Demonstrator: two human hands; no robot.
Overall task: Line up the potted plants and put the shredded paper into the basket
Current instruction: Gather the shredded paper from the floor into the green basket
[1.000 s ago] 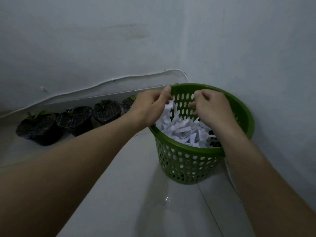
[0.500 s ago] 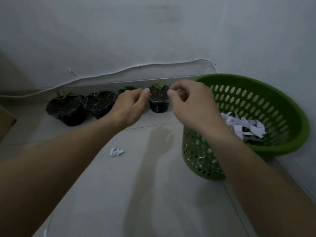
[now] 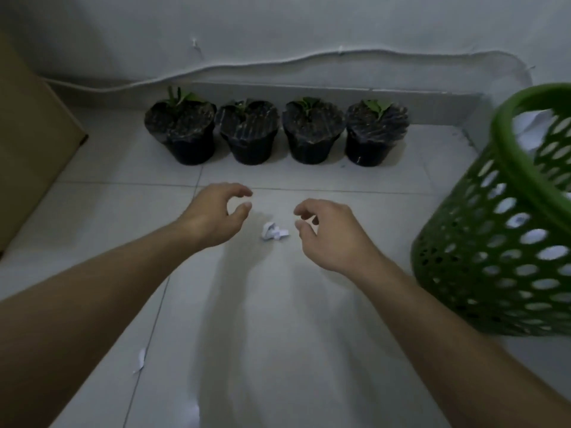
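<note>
Several black potted plants [image 3: 276,131] stand side by side in a row against the back wall. A small clump of white shredded paper [image 3: 273,232] lies on the tiled floor between my hands. My left hand [image 3: 216,216] hovers just left of it, fingers curled and apart, holding nothing. My right hand [image 3: 330,234] hovers just right of it, also empty with fingers apart. The green perforated basket [image 3: 494,242] stands at the right, with shredded paper inside [image 3: 531,125].
A brown cardboard box [image 3: 27,143] stands at the left edge. A white cable [image 3: 340,52] runs along the wall above the pots. A loose paper strip [image 3: 140,359] and another scrap [image 3: 191,412] lie on the floor near me.
Both hands left the basket, swung left and came down over the paper clump on the floor. My view turned left and down, so the basket now sits at the right edge.
</note>
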